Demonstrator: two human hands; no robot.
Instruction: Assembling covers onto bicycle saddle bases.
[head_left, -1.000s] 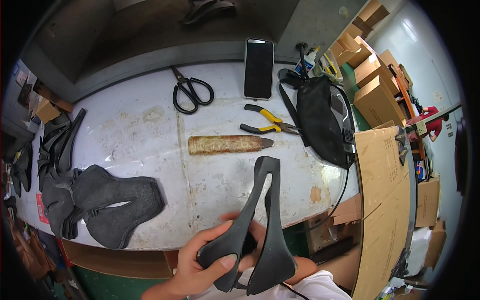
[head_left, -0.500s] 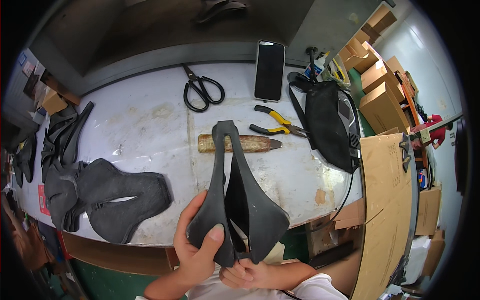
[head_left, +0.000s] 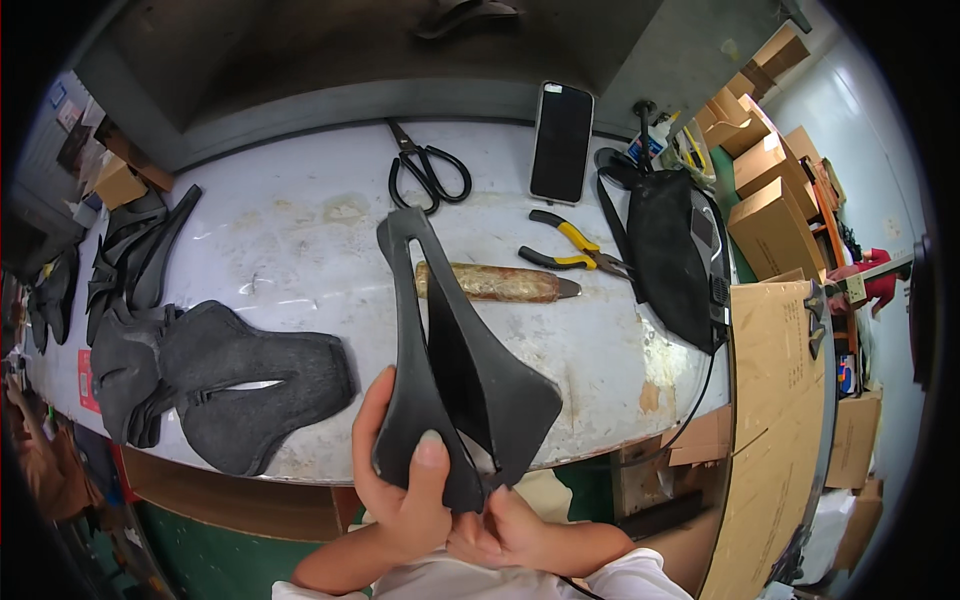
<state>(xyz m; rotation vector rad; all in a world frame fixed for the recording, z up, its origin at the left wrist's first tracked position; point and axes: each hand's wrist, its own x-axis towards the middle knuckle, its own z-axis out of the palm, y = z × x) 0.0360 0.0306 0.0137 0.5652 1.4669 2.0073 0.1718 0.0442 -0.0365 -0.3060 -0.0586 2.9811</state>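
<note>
**Boxes, a phone and a red label**

A phone (head_left: pixel 561 142) with a dark, blank screen lies flat on the counter (head_left: pixel 300 240), well beyond the grip and slightly right. Brown cardboard boxes (head_left: pixel 772 200) stack far right of the grip. A small red label (head_left: pixel 87 380) sits at the counter's edge, left of the grip.

The black saddle shell (head_left: pixel 455 360) hides most of the right hand (head_left: pixel 505 525) and the left hand's (head_left: pixel 400 490) palm.
</note>
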